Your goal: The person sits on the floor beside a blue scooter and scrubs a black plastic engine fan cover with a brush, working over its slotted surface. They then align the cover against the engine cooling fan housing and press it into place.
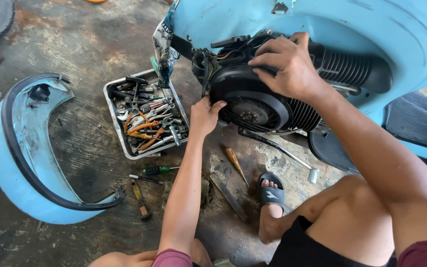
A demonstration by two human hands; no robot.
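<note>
Both hands are on the black fan cover of the engine on a light blue scooter that sits low over the concrete floor. The right hand lies spread over the cover's top edge, fingers curled round the rim and palm pressed down, so it seems to steady or pull the cover rather than pinch it. The left hand comes from below and grips the lower left edge, thumb on the face and fingers tucked behind; how tightly it closes cannot be told, as the fingertips are hidden. With one hand above and one below, the cover is braced from two sides, likely to keep it square on the engine. Just right of the right hand, the ribbed black hose runs off toward the body. Left of the left hand, within easy reach, sits a metal tray full of wrenches and pliers. Below that hand, loose on the floor, are a green-handled screwdriver, a wooden-handled screwdriver and a flat file. Further left lies the removed blue side panel, inner face up, parked out of the way. A sandalled foot is planted below the engine.
</note>
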